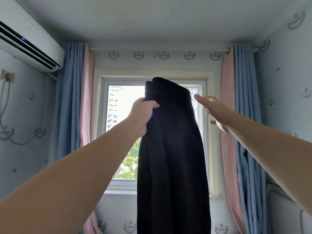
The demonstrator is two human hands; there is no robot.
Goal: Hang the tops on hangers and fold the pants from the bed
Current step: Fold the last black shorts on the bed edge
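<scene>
**One Dark Garment Held Up Against the Bedroom Window**

A person raises a single dark garment point(172, 157) at arm's length before the window point(123, 102), both bare forearms stretched forward and up. The left hand point(143, 114) clutches the cloth near its top left edge, fingers curled over a bunched fold, and bears the whole weight. The garment hangs straight down in long folds and runs out of the bottom of the view. The right hand point(214, 110) is spread and holds nothing, its fingers pointing at the garment's upper right edge, just beside it (whether a fingertip brushes the cloth cannot be told).

Four curtain panels frame the window, two to a side: a blue one point(67, 98) and a pink one point(87, 98) at left, a pink one point(227, 98) and a blue one point(244, 98) at right. All hang from one white rod point(158, 48). One white air conditioner point(28, 39) is mounted high on the left wall, above one wall socket point(7, 76) with a cable trailing down. Trees and apartment blocks show through the glass.
</scene>
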